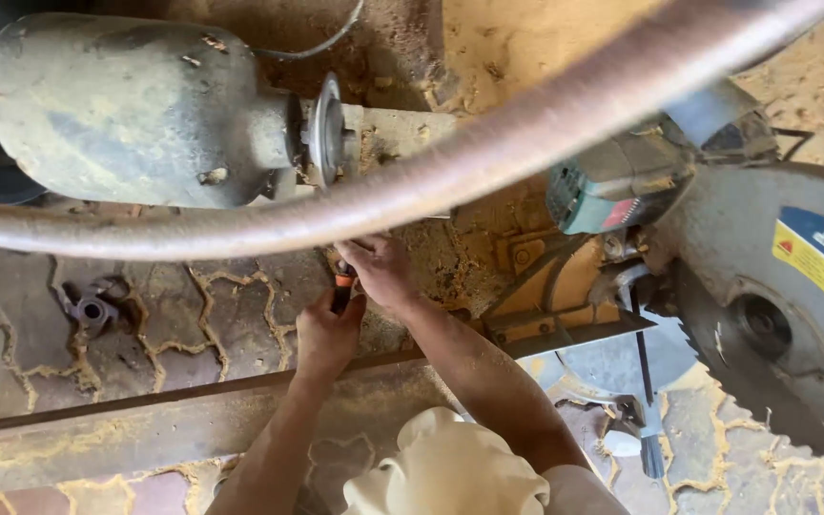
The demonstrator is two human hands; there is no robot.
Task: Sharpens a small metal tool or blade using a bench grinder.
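Two hands meet at centre: left hand (328, 334) grips a black-orange tool handle (341, 288), right hand (379, 270) pinches its top. Sawdust-packed paving (193, 324) spreads toward nine o'clock; saw blade (774, 324) at three.

Two hands: the left hand (326, 334) and the right hand (379, 272), both closed on one tool (341, 286) with an orange and black handle. One grey motor (126, 110) far left, with one disc (324, 129) at its end. One ribbed hose (488, 148) arcs across the scene. One saw (774, 296) on the right, with one toothed blade (746, 381). One metal bar (126, 420) runs along the near left. One white cloth (445, 467) lies nearest.
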